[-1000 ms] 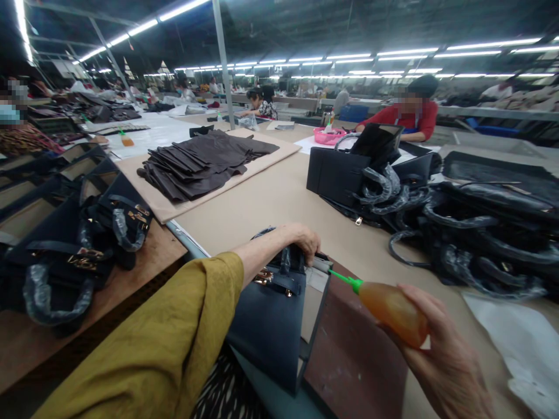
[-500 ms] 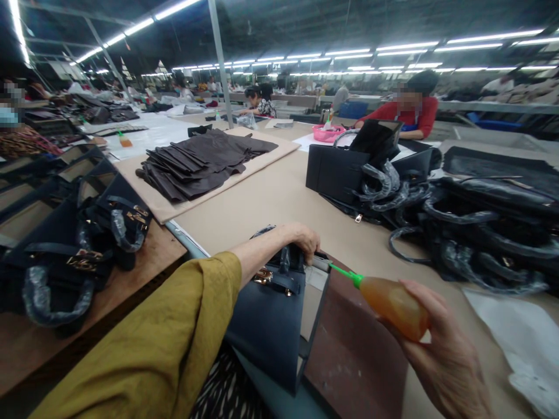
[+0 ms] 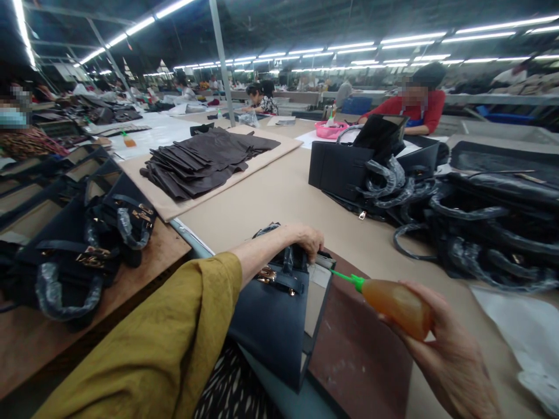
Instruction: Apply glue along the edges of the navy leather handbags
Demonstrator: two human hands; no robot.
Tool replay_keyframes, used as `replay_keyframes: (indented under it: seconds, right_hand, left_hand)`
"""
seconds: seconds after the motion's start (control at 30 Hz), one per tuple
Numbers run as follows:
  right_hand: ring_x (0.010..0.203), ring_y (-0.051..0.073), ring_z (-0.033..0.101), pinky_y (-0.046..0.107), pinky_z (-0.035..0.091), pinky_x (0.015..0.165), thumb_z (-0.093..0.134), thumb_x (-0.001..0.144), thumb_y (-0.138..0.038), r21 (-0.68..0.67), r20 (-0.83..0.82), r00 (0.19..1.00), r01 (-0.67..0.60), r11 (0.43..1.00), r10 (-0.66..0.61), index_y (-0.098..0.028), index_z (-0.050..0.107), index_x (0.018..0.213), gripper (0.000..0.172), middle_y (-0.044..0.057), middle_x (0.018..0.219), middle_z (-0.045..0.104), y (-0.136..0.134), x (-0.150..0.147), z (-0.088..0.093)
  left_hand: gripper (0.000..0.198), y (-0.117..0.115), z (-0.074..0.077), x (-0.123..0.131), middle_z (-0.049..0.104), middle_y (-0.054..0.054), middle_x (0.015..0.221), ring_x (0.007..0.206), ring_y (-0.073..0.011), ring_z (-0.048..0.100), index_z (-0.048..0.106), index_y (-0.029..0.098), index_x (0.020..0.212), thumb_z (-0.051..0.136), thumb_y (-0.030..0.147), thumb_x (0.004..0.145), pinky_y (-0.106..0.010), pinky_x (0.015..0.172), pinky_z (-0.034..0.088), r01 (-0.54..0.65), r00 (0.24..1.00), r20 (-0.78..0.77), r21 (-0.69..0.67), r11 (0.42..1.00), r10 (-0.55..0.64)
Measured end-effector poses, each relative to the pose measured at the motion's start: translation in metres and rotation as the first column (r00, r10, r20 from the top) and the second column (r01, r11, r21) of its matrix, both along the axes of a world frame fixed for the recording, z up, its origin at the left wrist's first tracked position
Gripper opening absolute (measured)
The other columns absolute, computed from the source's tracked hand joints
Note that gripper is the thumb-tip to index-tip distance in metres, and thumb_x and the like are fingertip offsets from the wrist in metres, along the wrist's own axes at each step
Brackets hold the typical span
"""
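A dark navy handbag (image 3: 271, 326) with gold-coloured hardware lies in front of me, its beige inside showing along the right side. My left hand (image 3: 311, 241) is closed on the bag's far top edge, fingers bent down over it; the fingertips are partly hidden. In my right hand (image 3: 454, 355) is a squeeze bottle (image 3: 395, 305) of amber liquid, held tilted to the left. Its thin green nozzle (image 3: 349, 279) points at the bag's open right edge, the tip at or very near it. A flat brown board (image 3: 362, 349) lies beneath the bag's right side.
Black bags with plastic-wrapped handles (image 3: 471, 227) are piled at the right. Dark brown leather pieces (image 3: 209, 160) lie stacked on a board beyond. More handbags (image 3: 70, 256) stand on a side table at the left. White sheeting (image 3: 519, 326) lies at right; a co-worker in red (image 3: 430, 113) sits across the table.
My view has shifted slightly, so the scene sits a little further right. The nozzle tip has moved slightly toward me along the bag's edge. Both hands keep their grip.
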State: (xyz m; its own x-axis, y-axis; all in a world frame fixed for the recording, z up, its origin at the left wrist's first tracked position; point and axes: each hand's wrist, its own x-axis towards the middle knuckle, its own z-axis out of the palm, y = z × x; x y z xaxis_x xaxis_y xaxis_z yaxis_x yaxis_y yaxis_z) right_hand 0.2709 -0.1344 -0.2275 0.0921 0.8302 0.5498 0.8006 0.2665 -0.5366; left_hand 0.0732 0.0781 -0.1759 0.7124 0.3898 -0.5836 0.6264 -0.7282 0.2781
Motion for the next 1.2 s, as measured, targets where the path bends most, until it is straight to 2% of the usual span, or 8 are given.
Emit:
replay_keyframes:
  seconds: [0.1,0.27,0.57,0.77,1.0,1.13,1.2]
  right_hand:
    - [0.085,0.029,0.064,0.035,0.054,0.068,0.066,0.077,-0.068,-0.091,-0.089,0.993,0.073,0.993,-0.082,-0.024,0.055,0.120,0.062,0.008,0.109,0.062,-0.002,0.003,-0.001]
    - [0.082,0.030,0.066,0.040,0.054,0.067,0.069,0.068,-0.071,-0.241,-0.214,0.961,0.123,0.963,-0.177,-0.023,0.055,0.119,0.071,0.007,0.103,0.065,-0.001,0.005,0.001]
    - [0.077,0.030,0.066,0.038,0.055,0.064,0.068,0.066,-0.073,-0.351,-0.251,0.951,0.084,0.932,-0.181,-0.024,0.055,0.119,0.073,0.007,0.098,0.067,-0.006,0.006,0.005]
    - [0.082,0.030,0.066,0.037,0.056,0.065,0.068,0.067,-0.071,-0.368,-0.224,0.961,0.068,0.927,-0.160,-0.025,0.055,0.119,0.070,0.007,0.100,0.068,-0.013,0.008,0.003]
    - [0.080,0.030,0.068,0.036,0.058,0.063,0.070,0.066,-0.070,-0.384,-0.251,0.960,0.016,0.923,-0.121,-0.024,0.059,0.112,0.067,0.007,0.096,0.070,-0.019,0.004,0.010]
    - [0.082,0.030,0.067,0.035,0.057,0.061,0.070,0.069,-0.068,-0.366,-0.254,0.963,-0.009,0.931,-0.090,-0.025,0.057,0.115,0.065,0.006,0.100,0.069,-0.018,0.005,0.006]
    - [0.082,0.029,0.067,0.037,0.056,0.065,0.069,0.070,-0.069,-0.342,-0.223,0.969,0.023,0.939,-0.105,-0.026,0.056,0.118,0.066,0.005,0.102,0.068,-0.015,0.005,0.003]
  left_hand:
    - [0.028,-0.003,0.003,-0.002,0.068,0.000,0.075,0.067,-0.0162,0.055,0.072,0.019,0.093,0.066,0.025,0.067,-0.026,0.056,0.039,0.023,1.000,-0.007,0.008,1.000,-0.022]
    - [0.033,-0.006,0.002,-0.003,0.071,-0.003,0.087,0.073,-0.0168,0.059,0.071,0.016,0.100,0.065,0.024,0.069,-0.026,0.059,0.041,0.047,0.999,0.000,0.032,0.998,-0.047]
    - [0.035,-0.008,-0.001,-0.002,0.073,-0.004,0.094,0.079,-0.0182,0.062,0.071,0.018,0.103,0.066,0.023,0.069,-0.026,0.063,0.043,0.041,0.999,-0.002,0.065,0.997,-0.041]
    - [0.036,-0.012,0.002,-0.001,0.072,-0.006,0.099,0.083,-0.0173,0.062,0.070,0.015,0.107,0.066,0.022,0.072,-0.024,0.063,0.043,0.036,0.999,-0.021,0.066,0.997,-0.035]
    - [0.038,-0.014,0.005,-0.002,0.072,-0.005,0.103,0.087,-0.0173,0.063,0.069,0.018,0.109,0.068,0.021,0.071,-0.023,0.069,0.045,0.012,1.000,-0.016,0.080,0.997,-0.011]
    - [0.037,-0.014,0.004,-0.001,0.072,-0.005,0.102,0.086,-0.0174,0.063,0.070,0.017,0.108,0.067,0.022,0.072,-0.024,0.068,0.044,0.016,1.000,-0.019,0.073,0.997,-0.014]
    - [0.036,-0.015,0.005,-0.001,0.073,-0.006,0.100,0.084,-0.0173,0.063,0.070,0.016,0.107,0.067,0.021,0.072,-0.024,0.066,0.044,0.019,1.000,-0.021,0.067,0.998,-0.017]
